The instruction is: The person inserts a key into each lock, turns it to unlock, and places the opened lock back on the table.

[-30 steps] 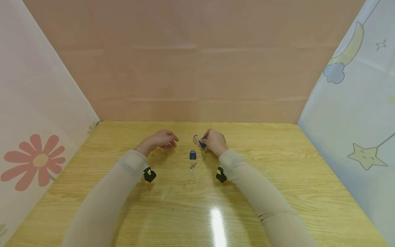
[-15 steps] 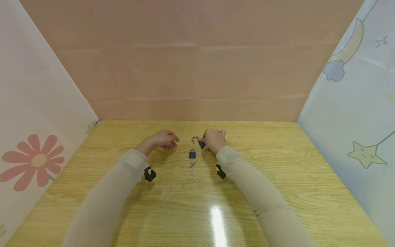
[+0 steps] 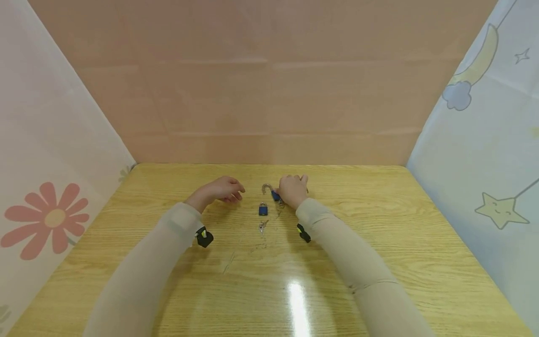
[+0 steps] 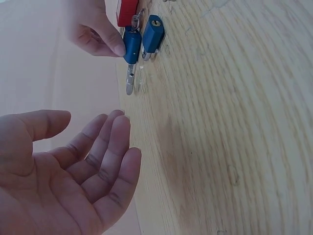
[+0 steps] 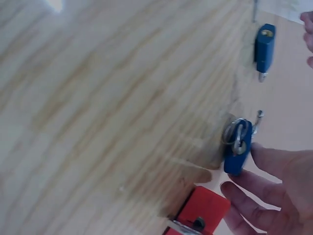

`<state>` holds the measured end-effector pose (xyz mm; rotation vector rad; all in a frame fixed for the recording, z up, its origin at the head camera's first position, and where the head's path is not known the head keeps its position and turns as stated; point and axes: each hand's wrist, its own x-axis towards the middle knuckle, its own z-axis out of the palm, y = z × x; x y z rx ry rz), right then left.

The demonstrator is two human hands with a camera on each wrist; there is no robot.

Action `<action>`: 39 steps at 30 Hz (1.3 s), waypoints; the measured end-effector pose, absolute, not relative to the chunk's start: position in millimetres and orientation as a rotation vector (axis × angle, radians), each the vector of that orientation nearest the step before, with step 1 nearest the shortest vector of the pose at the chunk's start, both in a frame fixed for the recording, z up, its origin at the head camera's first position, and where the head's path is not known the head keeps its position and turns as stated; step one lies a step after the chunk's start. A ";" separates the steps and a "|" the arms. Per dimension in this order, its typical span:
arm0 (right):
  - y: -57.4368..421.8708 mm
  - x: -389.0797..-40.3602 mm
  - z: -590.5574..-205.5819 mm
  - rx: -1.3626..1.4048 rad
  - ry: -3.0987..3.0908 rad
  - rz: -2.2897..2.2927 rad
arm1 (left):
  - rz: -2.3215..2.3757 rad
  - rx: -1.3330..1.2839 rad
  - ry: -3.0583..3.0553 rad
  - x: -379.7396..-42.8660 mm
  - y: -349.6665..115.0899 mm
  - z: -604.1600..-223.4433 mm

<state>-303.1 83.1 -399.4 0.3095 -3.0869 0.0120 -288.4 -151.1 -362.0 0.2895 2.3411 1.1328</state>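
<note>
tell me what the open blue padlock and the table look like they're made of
Open padlock: the body looks like painted metal or plastic, an even blue and smooth; I can't tell which. Its shackle is probably bare polished steel, silvery and shiny.
Table: wood or wood-print laminate with a glossy finish, judging by the grain lines and bright reflection.

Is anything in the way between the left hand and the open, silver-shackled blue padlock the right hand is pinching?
Nothing visible stands between the left hand and the open, silver-shackled blue padlock in the right hand. The closed, silver-shackled blue padlock sits below that direct path in the head view.
</note>
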 end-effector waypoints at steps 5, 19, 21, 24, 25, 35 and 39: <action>93.9 -298.4 -391.1 0.397 -3.095 0.208 | 1.148 0.284 2.339 -286.9 -150.9 -363.3; 179.8 -279.7 -366.7 0.311 -3.064 0.521 | 1.142 0.286 2.350 -287.5 -150.8 -366.4; 191.8 -278.0 -366.4 0.296 -3.055 0.513 | 1.141 0.280 2.347 -287.2 -150.5 -366.9; 206.6 -275.8 -367.8 0.299 -3.039 0.493 | 1.140 0.274 2.342 -286.5 -149.5 -367.4; 210.6 -275.1 -368.7 0.301 -3.037 0.483 | 1.141 0.266 2.340 -286.0 -149.0 -367.1; 236.2 -276.4 -380.1 0.323 -3.064 0.363 | 1.139 0.279 2.342 -285.8 -145.2 -368.5; 240.5 -277.6 -384.0 0.339 -3.076 0.350 | 1.071 0.313 2.353 -283.4 -134.2 -371.7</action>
